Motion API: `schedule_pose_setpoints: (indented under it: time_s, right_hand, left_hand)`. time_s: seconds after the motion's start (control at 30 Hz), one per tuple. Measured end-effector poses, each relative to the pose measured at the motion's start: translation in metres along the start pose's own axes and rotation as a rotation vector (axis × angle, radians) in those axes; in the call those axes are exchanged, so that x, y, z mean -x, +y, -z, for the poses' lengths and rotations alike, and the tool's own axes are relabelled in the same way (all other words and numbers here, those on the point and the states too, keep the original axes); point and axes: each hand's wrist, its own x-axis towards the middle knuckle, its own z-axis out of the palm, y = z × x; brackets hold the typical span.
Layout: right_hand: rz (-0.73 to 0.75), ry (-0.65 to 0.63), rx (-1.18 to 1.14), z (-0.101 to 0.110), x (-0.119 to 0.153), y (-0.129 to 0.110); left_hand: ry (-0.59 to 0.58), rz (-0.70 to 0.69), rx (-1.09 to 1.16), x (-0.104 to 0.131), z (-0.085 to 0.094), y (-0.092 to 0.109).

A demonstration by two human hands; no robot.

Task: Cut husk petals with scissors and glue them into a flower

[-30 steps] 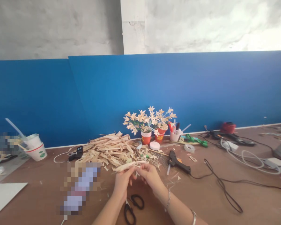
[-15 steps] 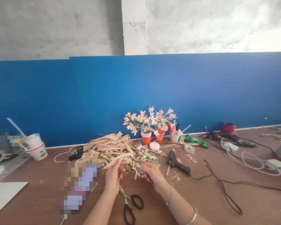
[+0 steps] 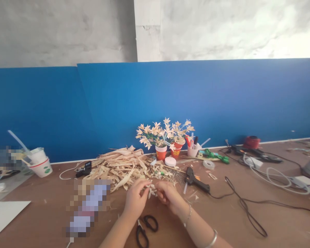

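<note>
Just in front of a heap of dry husk strips [image 3: 121, 165], my two hands are close together. My left hand [image 3: 136, 197] has its thumb and fingers pinched near a small pale star-shaped flower piece [image 3: 151, 190]; whatever lies between the fingertips is too small to name. My right hand [image 3: 167, 194] is closed at the right side of that flower piece, its fingers curled, and their grip is hidden. Black-handled scissors [image 3: 151, 224] lie below, partly covered by my left forearm. Pale flowers [image 3: 156, 130] stand in red cups [image 3: 161, 153] behind the heap.
A black glue gun [image 3: 197, 181] with a looping cable lies to the right, near a tape roll [image 3: 208, 164]. A white round lid [image 3: 170, 161] and a cup of pens [image 3: 192, 151] are behind. At the left are a white cup [image 3: 42, 167], a blurred-out object and paper [image 3: 6, 215].
My left hand has moved right, from the husk strips to beside my right hand. The long strip it held now lies on the heap. My right hand has barely moved.
</note>
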Motion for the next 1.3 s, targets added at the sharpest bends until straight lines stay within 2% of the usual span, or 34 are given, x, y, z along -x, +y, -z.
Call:
schedule_pose_setpoints:
  time_s: [0.17, 0.33, 0.4, 0.5, 0.6, 0.83, 1.13, 1.3]
  right_hand:
    - [-0.008, -0.042, 0.014, 0.001, 0.001, -0.002]
    - [0.022, 0.008, 0.097, 0.0, -0.004, 0.003]
    - [0.169, 0.07, 0.199, -0.001, -0.005, 0.005]
    - [0.473, 0.148, 0.48, -0.003, -0.002, 0.007]
    - [0.583, 0.193, 0.71, -0.002, 0.001, 0.01]
    - [0.583, 0.237, 0.892, 0.002, -0.001, 0.014]
    - [0.585, 0.166, 1.008, 0.001, 0.005, 0.006]
    - [0.56, 0.249, 1.055, -0.002, 0.006, 0.004]
  left_hand:
    - [-0.013, -0.048, -0.088, -0.001, 0.002, -0.001]
    - [-0.022, -0.045, -0.099, -0.002, 0.003, 0.001]
    - [-0.013, -0.018, -0.108, -0.001, 0.003, 0.001]
    - [-0.026, 0.017, -0.119, -0.001, 0.002, 0.001]
    - [-0.041, 0.032, -0.131, 0.0, 0.0, 0.0]
    - [-0.012, 0.067, -0.189, 0.0, -0.002, 0.0]
    - [-0.081, -0.036, -0.314, 0.0, 0.002, 0.004]
    - [-0.093, 0.017, -0.446, 0.001, -0.001, 0.011]
